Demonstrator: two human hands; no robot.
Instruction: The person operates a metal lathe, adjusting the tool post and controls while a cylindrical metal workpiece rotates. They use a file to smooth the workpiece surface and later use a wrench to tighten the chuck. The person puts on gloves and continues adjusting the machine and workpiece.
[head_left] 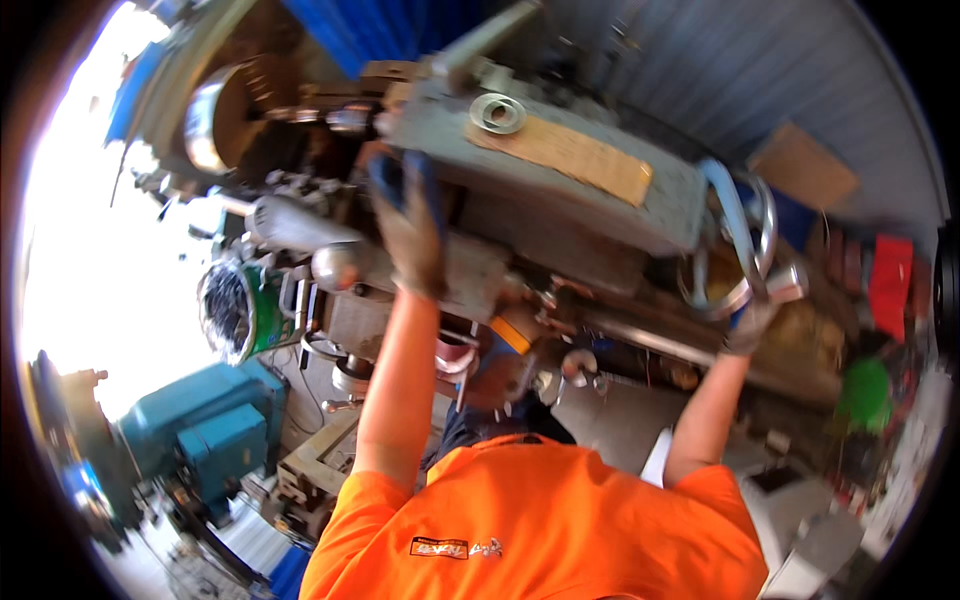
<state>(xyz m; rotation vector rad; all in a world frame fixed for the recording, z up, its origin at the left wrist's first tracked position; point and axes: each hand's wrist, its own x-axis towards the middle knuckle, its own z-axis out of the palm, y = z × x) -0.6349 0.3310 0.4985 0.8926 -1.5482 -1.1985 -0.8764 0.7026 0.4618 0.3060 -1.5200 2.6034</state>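
A blurred metal lathe stretches in front of me. My left hand (412,225), in a grey-and-blue work glove, is raised beside the near end of the tailstock (590,225). Its fingers point upward with a gap between them, and I see nothing held in it. On the right, my gloved right hand (750,325) is closed at the lower rim of a shiny handwheel (768,225) at the tailstock's end. A flat tan strip (590,165) and a pale ring-shaped roll (497,114) lie on top of the tailstock. The lathe chuck (215,118) is at the upper left.
A green drum (262,312) holding dark shavings stands left of the lathe. Below it is a blue machine (210,420). A red object (890,287) and a green round one (864,393) are at the far right, near a corrugated wall (800,70).
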